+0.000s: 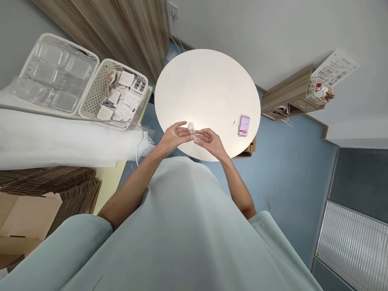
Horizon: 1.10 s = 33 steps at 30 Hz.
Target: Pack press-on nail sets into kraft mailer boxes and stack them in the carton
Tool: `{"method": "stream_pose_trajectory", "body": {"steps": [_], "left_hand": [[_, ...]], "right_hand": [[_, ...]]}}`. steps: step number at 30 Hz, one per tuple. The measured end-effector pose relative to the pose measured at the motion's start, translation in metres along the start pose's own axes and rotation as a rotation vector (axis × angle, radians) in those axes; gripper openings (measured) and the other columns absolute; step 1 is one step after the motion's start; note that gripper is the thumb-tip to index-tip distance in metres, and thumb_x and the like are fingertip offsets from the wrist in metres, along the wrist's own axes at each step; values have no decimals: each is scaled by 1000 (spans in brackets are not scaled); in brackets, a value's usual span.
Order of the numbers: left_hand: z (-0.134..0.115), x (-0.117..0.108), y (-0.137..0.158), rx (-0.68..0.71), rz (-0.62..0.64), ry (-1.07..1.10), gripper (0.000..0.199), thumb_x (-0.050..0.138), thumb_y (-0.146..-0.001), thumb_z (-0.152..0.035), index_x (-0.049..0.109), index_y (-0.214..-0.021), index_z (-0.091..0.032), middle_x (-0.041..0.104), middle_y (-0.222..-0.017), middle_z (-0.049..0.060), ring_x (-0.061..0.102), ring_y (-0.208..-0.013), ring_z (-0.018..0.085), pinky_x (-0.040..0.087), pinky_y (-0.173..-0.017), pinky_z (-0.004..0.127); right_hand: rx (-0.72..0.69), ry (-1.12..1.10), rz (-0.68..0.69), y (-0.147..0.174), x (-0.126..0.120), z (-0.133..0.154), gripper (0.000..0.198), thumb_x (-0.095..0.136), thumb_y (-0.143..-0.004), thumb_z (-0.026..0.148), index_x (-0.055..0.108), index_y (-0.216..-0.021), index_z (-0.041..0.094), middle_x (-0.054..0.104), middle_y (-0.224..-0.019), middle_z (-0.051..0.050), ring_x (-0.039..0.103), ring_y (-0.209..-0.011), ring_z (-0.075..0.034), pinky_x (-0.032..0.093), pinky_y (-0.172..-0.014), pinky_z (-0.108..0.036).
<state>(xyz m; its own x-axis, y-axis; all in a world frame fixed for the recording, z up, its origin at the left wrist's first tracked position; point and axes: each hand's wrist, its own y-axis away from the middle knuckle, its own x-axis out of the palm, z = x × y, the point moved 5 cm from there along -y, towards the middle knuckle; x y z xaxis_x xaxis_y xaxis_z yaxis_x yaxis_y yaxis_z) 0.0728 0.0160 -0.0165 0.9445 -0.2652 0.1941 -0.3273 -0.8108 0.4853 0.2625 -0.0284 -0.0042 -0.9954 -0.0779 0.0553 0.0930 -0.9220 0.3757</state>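
Observation:
A small, clear, shiny plastic piece is held between my two hands near the front edge of the round white table. Its exact kind is too small to make out. My left hand grips it from the left, thumb tip at its lower end and index finger stretched out above. From the right, my right hand pinches its lower end with thumb and fingertips. Part of the piece is hidden behind the fingers.
A blurred purple phone-like object lies on the table's right side, beside a small dark mark. To the left stand a white basket of cards and small packets and another basket with clear plastic trays. Flattened cardboard is stacked lower left.

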Motion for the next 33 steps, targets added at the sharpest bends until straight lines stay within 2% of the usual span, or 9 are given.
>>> {"method": "stream_pose_trajectory", "body": {"steps": [13,25,29,33], "left_hand": [[9,-15,1,-22,71,-7,106,109,-55,-46,68,-148,-18,80,-127,16,77,-125,43,61,-113,60],[20,-27,-5,-58,94,102,100,108,-61,-45,69,-148,-16,79,-130,19,74,-131,41,52,-121,64],[20,-27,-4,-50,76,131,100,107,-63,-49,67,-149,-17,81,-131,19,74,-133,41,45,-126,65],[17,-24,-2,-18,67,176,100,106,-64,-53,67,-149,-18,79,-137,21,71,-138,43,44,-127,64]], "right_hand": [[62,0,-42,6,14,-9,70,100,-69,69,83,-121,25,83,-133,-8,77,-132,-33,57,-127,-53],[54,-41,-24,4,12,-3,68,95,-75,72,83,-122,25,84,-130,-9,76,-132,-33,56,-125,-54],[51,-41,-56,0,10,-4,69,86,-80,81,80,-121,25,83,-132,-8,75,-132,-32,59,-121,-51],[51,-95,-109,-5,11,-10,76,72,-86,91,76,-125,25,80,-139,-11,78,-128,-31,59,-120,-51]]}}
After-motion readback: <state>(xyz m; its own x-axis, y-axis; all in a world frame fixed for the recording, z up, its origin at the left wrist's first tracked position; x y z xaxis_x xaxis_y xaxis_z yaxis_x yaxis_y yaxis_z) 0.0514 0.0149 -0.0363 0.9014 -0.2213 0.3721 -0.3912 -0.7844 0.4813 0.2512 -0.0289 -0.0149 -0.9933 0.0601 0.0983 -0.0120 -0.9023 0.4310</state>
